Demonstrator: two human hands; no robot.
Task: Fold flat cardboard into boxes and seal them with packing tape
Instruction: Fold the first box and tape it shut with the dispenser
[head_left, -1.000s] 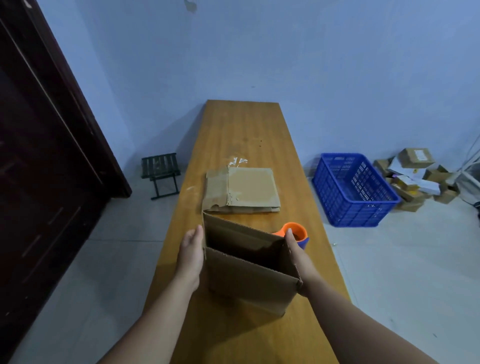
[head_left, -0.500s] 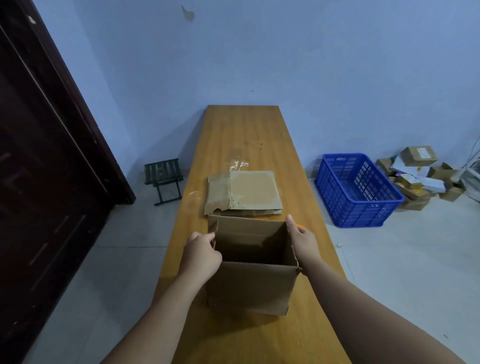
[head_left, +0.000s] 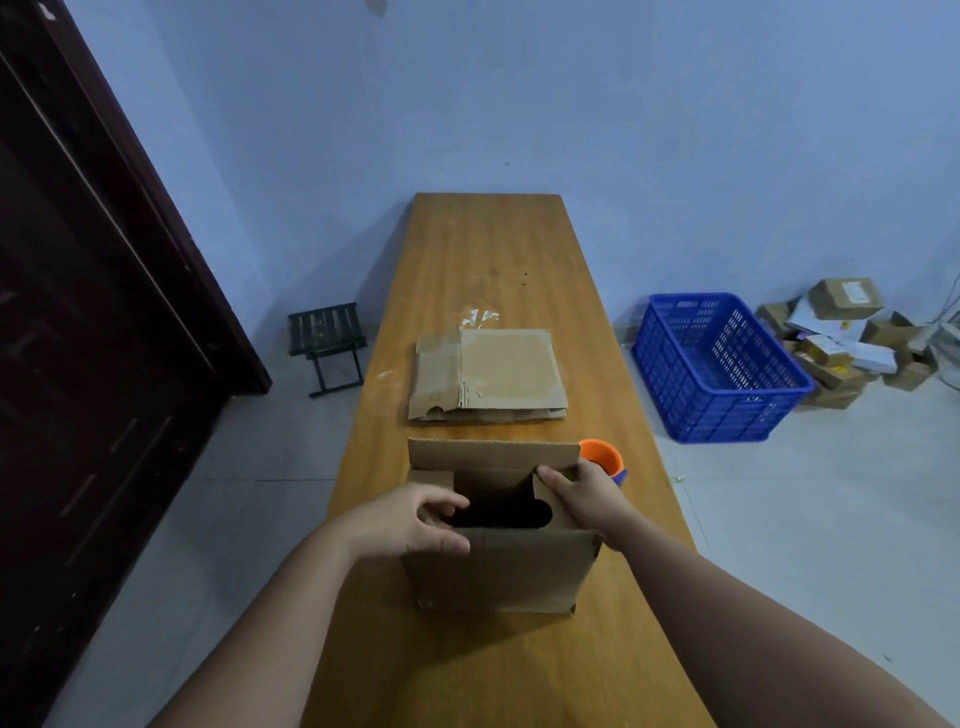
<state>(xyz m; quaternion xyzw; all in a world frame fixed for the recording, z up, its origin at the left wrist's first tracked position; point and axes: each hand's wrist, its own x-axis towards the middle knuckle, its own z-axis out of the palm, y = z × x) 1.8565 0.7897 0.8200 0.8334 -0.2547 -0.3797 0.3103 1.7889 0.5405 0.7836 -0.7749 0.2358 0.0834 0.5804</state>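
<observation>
Btm ctr of frame: cardboard box (head_left: 498, 571) stands upright on the table (head_left: 488, 244), top open, near wall facing the camera. L hand (head_left: 410, 522) sits on the box's left top corner, fingers (head_left: 441, 506) curled over the left side flap's edge into the opening, thumb along the near wall's top edge. R hand (head_left: 584, 493) lies on the right side flap, fingers (head_left: 553, 475) fairly straight, pressing flat on it and holding nothing; that flap is tilted inward. Far flap stands upright. Just behind the R hand, an orange-and-blue tape dispenser (head_left: 602, 457), partly hidden. Farther up, mid-frame: stack of flat cardboard (head_left: 498, 369) on the table, near the box but apart, w/ clear tape scraps (head_left: 480, 316) at its far edge. Right of frame, on the floor: blue crate (head_left: 727, 410), then a pile of small boxes (head_left: 841, 332) at the far right. Left: small dark folding stool (head_left: 324, 332) beside the table, dark door (head_left: 78, 312) along the left edge. Blue wall (head_left: 571, 104) at the back.
</observation>
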